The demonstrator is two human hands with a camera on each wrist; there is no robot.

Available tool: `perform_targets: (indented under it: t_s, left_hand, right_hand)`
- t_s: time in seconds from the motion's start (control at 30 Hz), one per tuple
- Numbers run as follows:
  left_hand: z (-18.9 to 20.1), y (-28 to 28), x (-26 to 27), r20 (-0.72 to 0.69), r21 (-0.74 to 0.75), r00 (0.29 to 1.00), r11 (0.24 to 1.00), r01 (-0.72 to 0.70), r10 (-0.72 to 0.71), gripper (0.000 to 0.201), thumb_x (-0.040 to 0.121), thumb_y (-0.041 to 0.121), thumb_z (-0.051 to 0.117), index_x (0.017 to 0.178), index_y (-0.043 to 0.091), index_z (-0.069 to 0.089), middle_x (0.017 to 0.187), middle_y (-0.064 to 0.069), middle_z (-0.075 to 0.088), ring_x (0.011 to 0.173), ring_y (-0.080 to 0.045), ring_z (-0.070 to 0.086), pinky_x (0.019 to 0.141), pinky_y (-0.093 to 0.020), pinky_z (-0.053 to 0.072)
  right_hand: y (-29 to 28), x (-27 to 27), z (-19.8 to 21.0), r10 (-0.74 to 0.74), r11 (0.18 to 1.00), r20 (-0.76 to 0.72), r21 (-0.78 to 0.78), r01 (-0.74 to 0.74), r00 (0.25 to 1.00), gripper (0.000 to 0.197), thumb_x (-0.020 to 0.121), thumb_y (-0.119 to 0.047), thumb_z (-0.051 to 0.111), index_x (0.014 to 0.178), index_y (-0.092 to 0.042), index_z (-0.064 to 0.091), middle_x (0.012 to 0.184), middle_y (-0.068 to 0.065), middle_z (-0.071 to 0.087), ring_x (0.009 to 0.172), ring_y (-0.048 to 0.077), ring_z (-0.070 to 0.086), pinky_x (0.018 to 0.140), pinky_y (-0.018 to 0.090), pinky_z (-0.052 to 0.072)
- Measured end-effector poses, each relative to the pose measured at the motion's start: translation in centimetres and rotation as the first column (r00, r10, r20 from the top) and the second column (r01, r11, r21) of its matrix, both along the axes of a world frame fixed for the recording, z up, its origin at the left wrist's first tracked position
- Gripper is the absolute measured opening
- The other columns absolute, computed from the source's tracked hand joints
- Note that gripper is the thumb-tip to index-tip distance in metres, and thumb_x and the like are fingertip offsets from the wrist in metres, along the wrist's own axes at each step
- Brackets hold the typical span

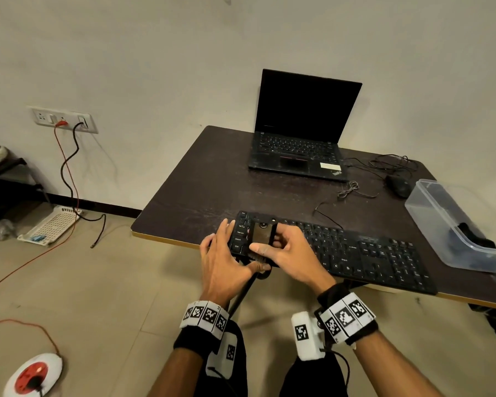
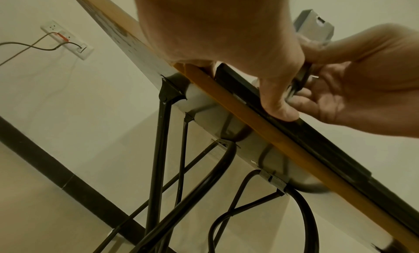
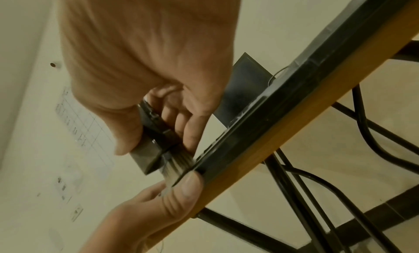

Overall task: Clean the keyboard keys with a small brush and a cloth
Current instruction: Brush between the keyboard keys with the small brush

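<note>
A black keyboard (image 1: 355, 253) lies along the front edge of the dark table (image 1: 201, 181). My right hand (image 1: 267, 242) grips a small flat brush (image 1: 261, 234) over the keyboard's left part. In the right wrist view the brush's pale bristles (image 3: 179, 165) sit at the front rim of the keyboard (image 3: 260, 117). My left hand (image 1: 235, 253) rests straight fingers on the keyboard's left end. Its thumb (image 3: 186, 187) presses the front edge just below the bristles. No cloth shows plainly in any view.
An open laptop (image 1: 301, 130) stands at the back of the table, with a mouse (image 1: 400, 186) and loose cables to its right. A clear plastic box (image 1: 430, 213) holding something dark sits at the right edge. Black table legs (image 2: 158, 149) run underneath.
</note>
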State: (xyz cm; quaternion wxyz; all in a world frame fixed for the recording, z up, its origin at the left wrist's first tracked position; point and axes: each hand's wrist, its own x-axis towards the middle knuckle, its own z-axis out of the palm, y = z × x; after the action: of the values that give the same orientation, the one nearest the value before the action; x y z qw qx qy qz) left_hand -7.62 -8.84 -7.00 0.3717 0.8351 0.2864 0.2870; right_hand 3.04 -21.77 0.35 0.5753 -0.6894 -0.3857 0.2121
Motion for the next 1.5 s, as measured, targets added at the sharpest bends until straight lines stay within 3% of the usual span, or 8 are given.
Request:
perform_targets:
  t_s: [0.23, 0.57, 0.83, 0.9, 1.1, 1.17, 1.3, 1.5]
  left_hand:
    - [-0.3, 0.1, 0.1, -0.017, -0.008, 1.0, 1.0, -0.003, 0.003, 0.142, 0.047, 0.086, 0.076, 0.162, 0.022, 0.023, 0.157, 0.01, 0.048, 0.139, -0.007, 0.024, 0.125, -0.037, 0.023]
    - [-0.5, 0.1, 0.1, -0.04, -0.043, 0.999, 0.999, -0.011, 0.009, 0.147, 0.043, 0.09, 0.077, 0.163, 0.028, 0.019, 0.159, 0.016, 0.043, 0.145, -0.02, 0.021, 0.123, -0.035, 0.026]
    - [0.0, 0.0, 0.0, -0.003, -0.023, 1.0, 1.0, 0.0, 0.0, 0.146, 0.045, 0.087, 0.077, 0.163, 0.021, 0.022, 0.154, 0.015, 0.048, 0.128, 0.006, 0.015, 0.125, -0.04, 0.025]
    - [0.2, 0.0, 0.1, -0.01, -0.041, 1.0, 0.999, -0.001, 0.001, 0.146, 0.046, 0.084, 0.08, 0.163, 0.022, 0.021, 0.155, 0.018, 0.047, 0.13, 0.001, 0.015, 0.123, -0.04, 0.028]
    - [-0.3, 0.1, 0.0, -0.033, -0.041, 0.999, 0.999, -0.01, 0.009, 0.144, 0.045, 0.086, 0.076, 0.162, 0.022, 0.022, 0.153, 0.016, 0.048, 0.14, -0.016, 0.025, 0.124, -0.036, 0.025]
    - [-0.2, 0.0, 0.1, -0.037, -0.044, 0.999, 0.999, -0.002, 0.0, 0.145, 0.045, 0.087, 0.076, 0.162, 0.023, 0.02, 0.154, 0.016, 0.047, 0.139, -0.013, 0.023, 0.124, -0.036, 0.026]
    - [0.1, -0.2, 0.0, 0.031, -0.021, 1.0, 1.0, 0.004, -0.003, 0.131, 0.053, 0.073, 0.075, 0.161, 0.019, 0.026, 0.152, 0.013, 0.05, 0.129, 0.02, 0.017, 0.122, -0.045, 0.029]
    - [-0.1, 0.0, 0.1, -0.013, -0.037, 1.0, 0.999, -0.001, 0.0, 0.143, 0.047, 0.079, 0.088, 0.162, 0.023, 0.022, 0.157, 0.013, 0.047, 0.139, -0.008, 0.021, 0.124, -0.036, 0.023]
  right_hand:
    - [-0.3, 0.0, -0.1, 0.005, 1.0, -0.016, -0.008, -0.005, 1.0, 0.027, 0.093, -0.003, 0.079, 0.114, -0.02, 0.076, 0.106, 0.0, 0.082, 0.099, 0.014, 0.079, 0.087, 0.033, 0.064]
    - [-0.6, 0.9, -0.3, -0.12, 0.992, 0.001, 0.045, 0.12, 0.993, 0.023, 0.092, -0.004, 0.08, 0.11, -0.019, 0.077, 0.103, -0.005, 0.082, 0.099, 0.011, 0.078, 0.087, 0.027, 0.061]
    - [-1.3, 0.7, -0.9, -0.136, 0.988, -0.024, 0.064, 0.137, 0.99, 0.024, 0.092, -0.002, 0.079, 0.109, -0.018, 0.077, 0.103, -0.007, 0.082, 0.098, 0.011, 0.078, 0.086, 0.026, 0.062]
    - [-1.2, 1.0, -1.1, -0.264, 0.958, -0.013, 0.109, 0.264, 0.964, 0.02, 0.092, -0.004, 0.08, 0.108, -0.014, 0.077, 0.1, -0.005, 0.082, 0.096, 0.011, 0.078, 0.087, 0.031, 0.064]
    - [-0.3, -0.2, -0.9, -0.142, 0.988, -0.009, 0.054, 0.142, 0.99, 0.025, 0.092, -0.003, 0.079, 0.114, -0.015, 0.077, 0.104, -0.007, 0.082, 0.1, 0.01, 0.078, 0.086, 0.025, 0.061]
    - [-0.1, 0.0, -1.2, -0.258, 0.963, 0.02, 0.09, 0.255, 0.966, 0.022, 0.092, -0.007, 0.08, 0.11, -0.017, 0.077, 0.102, -0.007, 0.082, 0.097, 0.009, 0.078, 0.086, 0.029, 0.062]
    - [0.4, -1.4, -1.3, -0.091, 0.995, -0.034, 0.043, 0.093, 0.995, 0.032, 0.091, -0.004, 0.08, 0.118, -0.02, 0.076, 0.11, -0.006, 0.082, 0.106, 0.012, 0.077, 0.091, 0.032, 0.062]
    - [-0.7, -0.5, -2.0, -0.408, 0.908, 0.053, 0.124, 0.4, 0.911, 0.017, 0.093, -0.012, 0.081, 0.106, -0.02, 0.077, 0.097, -0.009, 0.081, 0.091, 0.005, 0.077, 0.082, 0.026, 0.062]
